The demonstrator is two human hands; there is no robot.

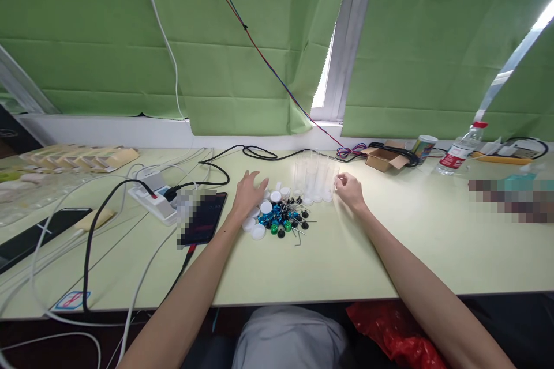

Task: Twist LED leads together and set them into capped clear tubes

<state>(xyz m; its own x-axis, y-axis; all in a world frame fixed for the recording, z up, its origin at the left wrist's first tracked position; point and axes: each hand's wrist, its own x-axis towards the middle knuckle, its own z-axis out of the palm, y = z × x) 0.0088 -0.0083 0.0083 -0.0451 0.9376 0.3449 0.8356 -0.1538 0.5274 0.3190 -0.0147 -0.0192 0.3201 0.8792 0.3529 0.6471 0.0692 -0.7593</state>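
Observation:
My left hand (249, 193) is open, its fingers spread at the back edge of a group of round white caps (265, 207). Right of the caps lies a pile of small blue, green and black knob-like pieces (281, 218), with thin metal rods among them. Several clear plastic tubes (315, 179) stand upright and close together behind the pile. At their right side, my right hand (350, 190) is closed, thumb and fingertips pinched at the edge of the outermost tube. A thin bent metal rod (298, 237) lies at the pile's front.
A dark phone (203, 219) and a white power strip (156, 203) with cables lie to the left. An open cardboard box (384, 157), a printed can (424, 149) and a water bottle (459, 153) stand at the back right. Another person's blurred hand (515, 199) is far right.

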